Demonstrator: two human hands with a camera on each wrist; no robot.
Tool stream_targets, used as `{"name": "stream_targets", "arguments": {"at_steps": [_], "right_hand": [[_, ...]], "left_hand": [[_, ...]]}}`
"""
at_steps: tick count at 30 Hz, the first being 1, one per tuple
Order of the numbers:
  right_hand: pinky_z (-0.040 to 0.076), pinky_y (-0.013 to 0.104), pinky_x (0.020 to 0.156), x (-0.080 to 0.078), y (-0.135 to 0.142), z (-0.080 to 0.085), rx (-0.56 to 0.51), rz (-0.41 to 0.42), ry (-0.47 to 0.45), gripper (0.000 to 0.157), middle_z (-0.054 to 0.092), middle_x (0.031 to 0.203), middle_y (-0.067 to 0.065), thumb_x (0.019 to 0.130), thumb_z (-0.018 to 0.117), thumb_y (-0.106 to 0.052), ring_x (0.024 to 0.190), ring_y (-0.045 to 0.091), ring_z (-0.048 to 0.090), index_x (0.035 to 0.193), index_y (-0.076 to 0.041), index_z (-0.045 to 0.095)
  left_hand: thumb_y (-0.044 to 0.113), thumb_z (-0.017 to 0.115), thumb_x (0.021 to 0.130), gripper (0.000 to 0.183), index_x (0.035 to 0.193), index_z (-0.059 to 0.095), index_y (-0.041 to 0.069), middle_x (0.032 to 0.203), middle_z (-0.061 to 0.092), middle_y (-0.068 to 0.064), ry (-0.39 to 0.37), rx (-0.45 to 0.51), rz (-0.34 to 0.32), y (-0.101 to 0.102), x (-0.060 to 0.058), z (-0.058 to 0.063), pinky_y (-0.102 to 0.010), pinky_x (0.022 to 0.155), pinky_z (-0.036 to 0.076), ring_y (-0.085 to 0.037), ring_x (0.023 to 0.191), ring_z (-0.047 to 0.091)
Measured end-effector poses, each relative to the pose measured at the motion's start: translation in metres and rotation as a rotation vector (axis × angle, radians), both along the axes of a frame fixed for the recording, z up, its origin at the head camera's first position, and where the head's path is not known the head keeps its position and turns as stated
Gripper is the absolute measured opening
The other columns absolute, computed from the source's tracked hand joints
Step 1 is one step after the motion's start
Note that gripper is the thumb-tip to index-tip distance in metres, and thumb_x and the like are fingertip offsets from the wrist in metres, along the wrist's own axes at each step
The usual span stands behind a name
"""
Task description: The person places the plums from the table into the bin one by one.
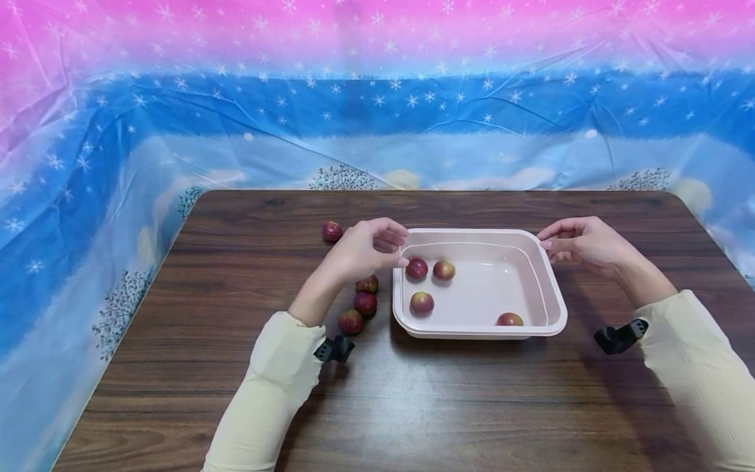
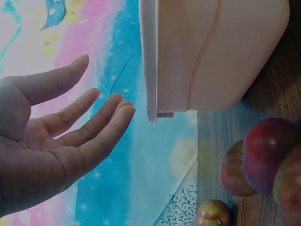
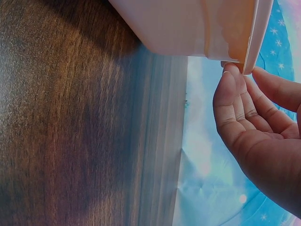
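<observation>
A pale pink plastic basin stands on the table with several reddish plums in it, among them a plum at its left side and another by the front wall. My right hand pinches the rim at the back right corner; in the right wrist view thumb and fingertips meet at that edge. By the left rim is my left hand, fingers loosely bent and thumb apart. The left wrist view shows a gap between this hand and the rim, with nothing held.
Left of the basin, a row of plums lies on the wooden table, partly under my left wrist. A single plum sits farther back. Behind the table hangs a snowflake-patterned cloth.
</observation>
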State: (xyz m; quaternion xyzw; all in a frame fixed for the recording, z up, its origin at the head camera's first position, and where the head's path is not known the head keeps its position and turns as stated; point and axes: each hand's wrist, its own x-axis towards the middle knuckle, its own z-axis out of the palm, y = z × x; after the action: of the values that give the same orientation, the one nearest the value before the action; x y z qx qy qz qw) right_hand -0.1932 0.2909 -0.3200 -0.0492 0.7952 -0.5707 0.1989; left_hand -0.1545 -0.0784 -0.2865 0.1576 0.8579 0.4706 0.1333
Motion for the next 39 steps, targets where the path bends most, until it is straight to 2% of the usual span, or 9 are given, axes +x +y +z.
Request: {"name": "stream_targets", "arguments": {"at_steps": [20,29,39], "right_hand": [[0.053,0.034,0.069,0.001,0.001,0.001,-0.049,0.004,-0.019,0.011,0.065,0.084,0.004,0.086,0.06,0.0,0.073,0.015,0.063,0.096,-0.004,0.063],[0.053,0.033,0.069,0.001,0.001,0.001,-0.013,-0.003,-0.023,0.012,0.065,0.085,0.003,0.086,0.061,-0.005,0.074,0.016,0.063,0.099,-0.002,0.061],[0.053,0.032,0.068,0.0,0.001,-0.001,-0.031,-0.006,-0.021,0.011,0.065,0.084,0.003,0.086,0.062,-0.005,0.072,0.016,0.063,0.096,-0.005,0.063]], "left_hand": [[0.006,0.07,0.079,0.038,0.114,0.056,0.002,0.11,0.06,-0.015,-0.001,0.047,0.035,-0.017,0.002,0.001,-0.036,0.09,0.042,-0.023,0.103,0.055],[0.008,0.069,0.08,0.037,0.115,0.056,0.004,0.113,0.059,-0.015,-0.006,0.017,0.074,-0.029,0.0,-0.002,-0.036,0.088,0.043,-0.024,0.104,0.056],[0.01,0.068,0.082,0.037,0.116,0.056,0.004,0.112,0.059,-0.013,-0.023,-0.005,0.117,-0.047,-0.003,-0.006,-0.037,0.086,0.044,-0.027,0.105,0.055]]}}
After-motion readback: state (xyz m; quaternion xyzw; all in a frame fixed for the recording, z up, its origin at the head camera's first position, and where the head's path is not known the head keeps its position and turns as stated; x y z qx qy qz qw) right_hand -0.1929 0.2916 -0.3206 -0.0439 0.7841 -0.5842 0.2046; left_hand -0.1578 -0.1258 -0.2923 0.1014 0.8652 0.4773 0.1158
